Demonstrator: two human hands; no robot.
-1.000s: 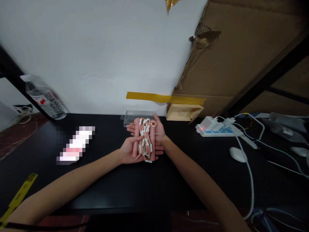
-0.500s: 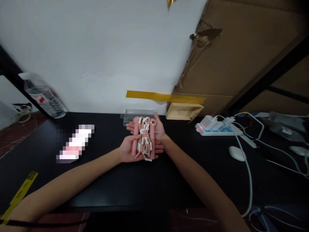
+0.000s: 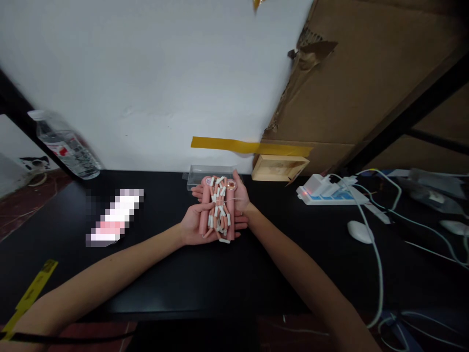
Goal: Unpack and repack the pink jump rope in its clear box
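A folded beaded jump rope (image 3: 219, 208) with pink and white beads lies across my two upturned palms above the black table. Its two pink handles (image 3: 204, 210) run along either side of the bundle. My left hand (image 3: 191, 225) cradles it from the left, thumb over the near handle, fingers stretched beneath and showing past the right side. From the right, my right hand (image 3: 242, 193) supports it from below, thumb raised, with fingertips showing at the far left. Just behind the hands is a clear plastic box (image 3: 196, 175), partly hidden by them.
An open tan box (image 3: 280, 168) stands against the wall. To the right are a white power strip (image 3: 330, 193) with cables and a white mouse (image 3: 359, 232). On the left are a water bottle (image 3: 69, 149) and a pixelated phone-like object (image 3: 115, 217).
Almost nothing differs. The hands and the jump rope sit very slightly higher and to the left in the picture, still held the same way.
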